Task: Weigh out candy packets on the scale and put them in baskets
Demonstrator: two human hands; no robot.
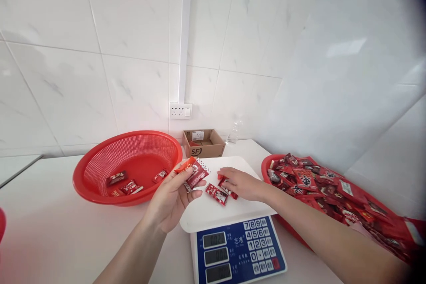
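Note:
My left hand (pixel 173 193) is closed around small wrapped snack packets (pixel 197 173), dark red with a bright orange-red one behind, held above the left edge of the white scale pan (pixel 213 217). On the pan, my right hand (pixel 241 182) has its fingers curled over red packets, gripping at least one that is partly hidden beneath them. Beside those fingers lies another red patterned packet (pixel 216 194). Below the pan is the scale's blue keypad panel (pixel 238 248) with three small displays.
At left, a red perforated basket (pixel 86 182) holds several packets. A larger red basket (pixel 266 162) at right is heaped with packets. Behind the scale stand an open cardboard box (pixel 208 150) and a clear plastic bottle (pixel 234 132), near the tiled wall with a socket (pixel 180 111).

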